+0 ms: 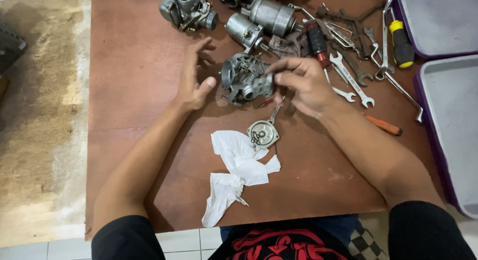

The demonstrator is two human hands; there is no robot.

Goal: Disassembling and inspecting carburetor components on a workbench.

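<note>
A grey metal carburetor body [240, 78] lies on its side on the brown board [139, 51]. My right hand [304, 86] pinches a small metal part [263, 84] against its right side. Just left of the carburetor rests my left hand [193, 77], fingers spread, holding nothing. Below them lies a round metal cover [264, 133] holding small screws, with a white crumpled cloth [238, 168] beside it.
Three more carburetors [188, 10] [271, 15] [244, 32] sit at the far edge. Wrenches [351, 76], a red-handled screwdriver [316, 40], a yellow-black screwdriver [401, 41] and an orange-handled tool [384, 125] lie at right. Two purple-rimmed grey trays [448, 115] stand at the right edge.
</note>
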